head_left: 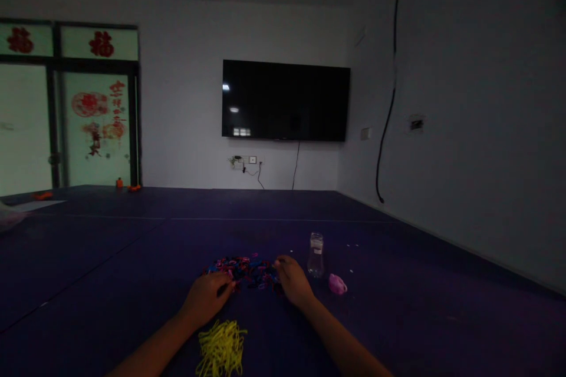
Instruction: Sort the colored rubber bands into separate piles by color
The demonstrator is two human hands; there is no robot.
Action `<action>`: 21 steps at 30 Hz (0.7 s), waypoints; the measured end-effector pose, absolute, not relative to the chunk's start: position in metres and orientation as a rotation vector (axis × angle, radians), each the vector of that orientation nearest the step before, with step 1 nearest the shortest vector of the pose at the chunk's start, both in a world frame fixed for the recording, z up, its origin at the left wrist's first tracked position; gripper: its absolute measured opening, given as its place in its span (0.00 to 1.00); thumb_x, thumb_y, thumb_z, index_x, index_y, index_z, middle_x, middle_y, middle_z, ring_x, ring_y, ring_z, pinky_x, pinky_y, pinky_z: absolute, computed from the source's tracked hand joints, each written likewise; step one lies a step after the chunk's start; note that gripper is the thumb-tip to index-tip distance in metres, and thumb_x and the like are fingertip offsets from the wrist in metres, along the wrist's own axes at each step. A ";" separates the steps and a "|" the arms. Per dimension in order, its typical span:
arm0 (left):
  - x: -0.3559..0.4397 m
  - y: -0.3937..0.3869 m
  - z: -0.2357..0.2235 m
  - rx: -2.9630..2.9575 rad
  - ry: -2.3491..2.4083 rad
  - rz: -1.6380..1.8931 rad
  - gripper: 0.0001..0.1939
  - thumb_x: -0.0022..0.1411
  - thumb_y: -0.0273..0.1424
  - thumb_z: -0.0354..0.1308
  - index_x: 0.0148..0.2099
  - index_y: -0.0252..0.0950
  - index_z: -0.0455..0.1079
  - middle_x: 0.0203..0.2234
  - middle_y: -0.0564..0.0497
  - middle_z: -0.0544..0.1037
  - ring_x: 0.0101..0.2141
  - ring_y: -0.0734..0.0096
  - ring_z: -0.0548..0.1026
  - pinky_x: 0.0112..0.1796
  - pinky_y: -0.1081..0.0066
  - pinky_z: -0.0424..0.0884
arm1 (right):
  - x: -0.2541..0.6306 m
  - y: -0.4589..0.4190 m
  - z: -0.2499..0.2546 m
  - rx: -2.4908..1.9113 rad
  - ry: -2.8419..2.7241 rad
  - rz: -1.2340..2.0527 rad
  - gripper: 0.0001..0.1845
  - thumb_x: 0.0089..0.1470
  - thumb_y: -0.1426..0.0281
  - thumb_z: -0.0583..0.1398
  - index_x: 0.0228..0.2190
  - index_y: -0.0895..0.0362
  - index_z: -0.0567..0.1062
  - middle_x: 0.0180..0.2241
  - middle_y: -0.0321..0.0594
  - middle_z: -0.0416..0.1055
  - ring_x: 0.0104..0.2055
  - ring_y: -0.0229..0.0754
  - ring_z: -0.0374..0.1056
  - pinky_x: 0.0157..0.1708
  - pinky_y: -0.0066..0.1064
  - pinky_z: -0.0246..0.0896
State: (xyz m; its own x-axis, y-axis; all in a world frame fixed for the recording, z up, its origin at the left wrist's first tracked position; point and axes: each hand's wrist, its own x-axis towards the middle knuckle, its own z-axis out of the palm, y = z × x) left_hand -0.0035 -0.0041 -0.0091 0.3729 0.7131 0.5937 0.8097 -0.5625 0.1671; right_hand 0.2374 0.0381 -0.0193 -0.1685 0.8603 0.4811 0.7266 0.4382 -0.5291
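A loose pile of small elastic bands, mostly pink, red, blue and black, lies on the dark purple tabletop. At the pile's left front edge is my left hand, thumb and fingers curled together; what they pinch, if anything, is too dark to make out. My right hand touches the pile's right edge with bent fingers closed, their tips partly hidden. Nearer to me, just below my left hand, sits a heap of yellow elastic bands. A clear bottle without a lid stands upright right of my right hand, beside a pink cap-like piece.
Small white scraps dot the purple table on the right. Orange objects and a pale plastic bag are at the far left. A television hangs on the wall; a black cable dangles at right.
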 end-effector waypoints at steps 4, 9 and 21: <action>-0.004 -0.002 -0.011 -2.463 -1.368 -0.950 0.14 0.60 0.32 0.45 0.29 0.38 0.70 0.25 0.52 0.77 0.28 0.70 0.74 0.30 0.73 0.65 | 0.243 0.044 -0.021 -1.355 -1.766 0.253 0.26 0.59 0.60 0.40 0.31 0.59 0.73 0.34 0.46 0.72 0.38 0.42 0.67 0.39 0.29 0.56; -0.005 -0.003 -0.011 -2.463 -1.340 -0.971 0.13 0.59 0.31 0.45 0.29 0.38 0.70 0.25 0.53 0.77 0.29 0.71 0.74 0.31 0.73 0.65 | 0.244 0.049 -0.027 -1.387 -1.826 0.272 0.26 0.59 0.59 0.41 0.29 0.59 0.74 0.32 0.47 0.72 0.38 0.43 0.67 0.40 0.29 0.55; -0.003 -0.005 -0.008 -2.464 -1.328 -0.967 0.14 0.59 0.32 0.45 0.27 0.38 0.70 0.23 0.52 0.76 0.27 0.71 0.73 0.28 0.74 0.64 | 0.240 0.045 -0.027 -1.457 -1.996 0.137 0.23 0.59 0.62 0.43 0.33 0.58 0.74 0.37 0.46 0.72 0.44 0.44 0.65 0.44 0.32 0.53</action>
State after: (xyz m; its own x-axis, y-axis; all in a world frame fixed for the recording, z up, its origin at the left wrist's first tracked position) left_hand -0.0031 -0.0052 -0.0083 0.3899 0.6815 0.6194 0.7987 -0.5850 0.1409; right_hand 0.2398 0.0453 -0.0266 -0.1667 0.8822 0.4404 0.8138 0.3753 -0.4437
